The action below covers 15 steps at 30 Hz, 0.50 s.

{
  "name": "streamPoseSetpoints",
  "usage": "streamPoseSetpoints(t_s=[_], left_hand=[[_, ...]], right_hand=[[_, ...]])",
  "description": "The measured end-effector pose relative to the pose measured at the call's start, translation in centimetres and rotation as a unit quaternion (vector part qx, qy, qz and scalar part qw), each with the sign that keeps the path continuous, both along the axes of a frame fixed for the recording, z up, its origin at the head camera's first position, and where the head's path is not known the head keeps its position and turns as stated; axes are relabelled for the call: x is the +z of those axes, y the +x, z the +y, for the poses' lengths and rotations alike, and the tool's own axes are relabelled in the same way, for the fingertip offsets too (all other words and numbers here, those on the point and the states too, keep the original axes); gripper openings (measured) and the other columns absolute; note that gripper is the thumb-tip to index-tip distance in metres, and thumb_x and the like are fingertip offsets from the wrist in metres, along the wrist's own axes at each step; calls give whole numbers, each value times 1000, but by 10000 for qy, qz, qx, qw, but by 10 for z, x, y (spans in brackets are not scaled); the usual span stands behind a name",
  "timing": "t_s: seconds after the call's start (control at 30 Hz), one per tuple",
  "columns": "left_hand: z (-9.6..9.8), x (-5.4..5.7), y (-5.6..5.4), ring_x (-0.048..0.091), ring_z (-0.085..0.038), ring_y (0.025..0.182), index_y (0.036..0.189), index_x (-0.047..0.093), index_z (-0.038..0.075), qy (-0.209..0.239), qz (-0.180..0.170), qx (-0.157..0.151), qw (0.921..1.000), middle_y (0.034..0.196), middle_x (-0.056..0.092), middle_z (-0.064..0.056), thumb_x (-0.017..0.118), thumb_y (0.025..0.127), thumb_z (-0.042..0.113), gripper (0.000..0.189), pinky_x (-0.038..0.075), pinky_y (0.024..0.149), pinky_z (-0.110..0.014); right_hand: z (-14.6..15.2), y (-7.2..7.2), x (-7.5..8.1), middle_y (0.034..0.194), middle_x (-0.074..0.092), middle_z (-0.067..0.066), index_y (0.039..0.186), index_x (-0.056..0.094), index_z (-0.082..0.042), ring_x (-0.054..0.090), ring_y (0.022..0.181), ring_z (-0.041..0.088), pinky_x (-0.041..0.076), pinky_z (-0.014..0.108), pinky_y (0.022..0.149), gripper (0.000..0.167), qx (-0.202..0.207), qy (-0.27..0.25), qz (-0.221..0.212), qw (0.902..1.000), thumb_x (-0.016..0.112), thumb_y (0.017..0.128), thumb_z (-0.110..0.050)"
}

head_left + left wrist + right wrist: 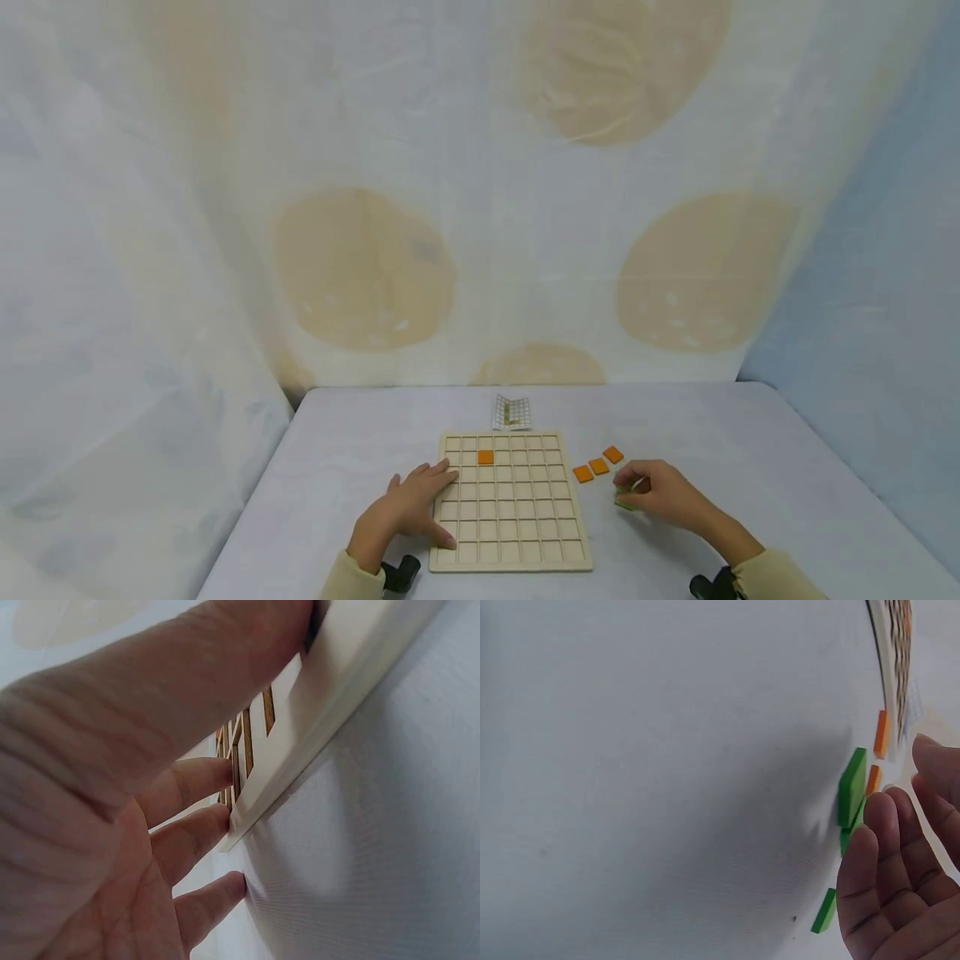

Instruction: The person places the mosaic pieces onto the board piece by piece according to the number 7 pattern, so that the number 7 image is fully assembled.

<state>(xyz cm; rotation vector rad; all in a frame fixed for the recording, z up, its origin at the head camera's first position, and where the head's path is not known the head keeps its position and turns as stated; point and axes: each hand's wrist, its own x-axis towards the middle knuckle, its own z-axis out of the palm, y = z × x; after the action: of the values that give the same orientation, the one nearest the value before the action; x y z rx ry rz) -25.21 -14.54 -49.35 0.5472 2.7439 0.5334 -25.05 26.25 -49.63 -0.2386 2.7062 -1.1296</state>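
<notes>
Resting flat with its fingers spread, the left hand presses on the left edge of the wooden grid board and holds nothing, while the right hand sits just right of the board with its fingers bent over the green tiles on the white table; I cannot tell if it grips one. A little farther back, three orange tiles lie in a row beside the board, one orange tile sits in a square near the board's far edge, and behind the board lies a small folded grid card with no words I can read.
</notes>
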Motion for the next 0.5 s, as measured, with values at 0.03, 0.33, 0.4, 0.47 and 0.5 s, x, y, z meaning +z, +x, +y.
streamPoseSetpoints(t_s=[0.03, 0.33, 0.4, 0.47, 0.5], left_hand=[[-1, 0, 0, 28, -41, 147, 148, 45, 14, 19, 5, 12, 10000, 160, 34, -9, 90, 63, 50, 103, 17, 109, -77], [-4, 1, 0, 28, -43, 147, 149, 44, 13, 116, -54, -112, 9999, 161, 33, -11, 89, 65, 49, 103, 16, 108, -78], [-4, 1, 0, 28, -43, 146, 149, 44, 13, 94, -52, -105, 9999, 160, 33, -11, 89, 64, 49, 103, 17, 108, -78], [-3, 1, 0, 28, -42, 147, 149, 44, 14, 60, -45, -75, 9999, 160, 33, -10, 89, 64, 50, 102, 17, 108, -78], [-3, 1, 0, 28, -42, 147, 149, 44, 14, 51, -33, -68, 10000, 160, 33, -10, 89, 64, 50, 102, 17, 108, -78]], right_hand=[[0, 0, -2, 91, 69, 2, 97, 70, -6, 63, 79, 15, 55, 28, 67, 20, -26, 6, -15, 10000, 80, 79, -8], [-1, -1, -9, 92, 68, 1, 96, 70, -7, 62, 81, 15, 54, 30, 70, 24, -144, 226, -5, 9996, 82, 75, -5], [-1, -1, -12, 92, 67, 0, 95, 70, -8, 61, 81, 14, 54, 30, 71, 25, -264, 304, 14, 9992, 82, 74, -4], [-1, -3, -14, 92, 67, -1, 94, 70, -9, 60, 80, 13, 54, 30, 72, 26, -376, 364, 50, 9986, 83, 73, -4], [-1, -3, -15, 92, 66, -1, 94, 70, -10, 60, 80, 13, 53, 30, 72, 26, -404, 378, 77, 9984, 84, 72, -4]])
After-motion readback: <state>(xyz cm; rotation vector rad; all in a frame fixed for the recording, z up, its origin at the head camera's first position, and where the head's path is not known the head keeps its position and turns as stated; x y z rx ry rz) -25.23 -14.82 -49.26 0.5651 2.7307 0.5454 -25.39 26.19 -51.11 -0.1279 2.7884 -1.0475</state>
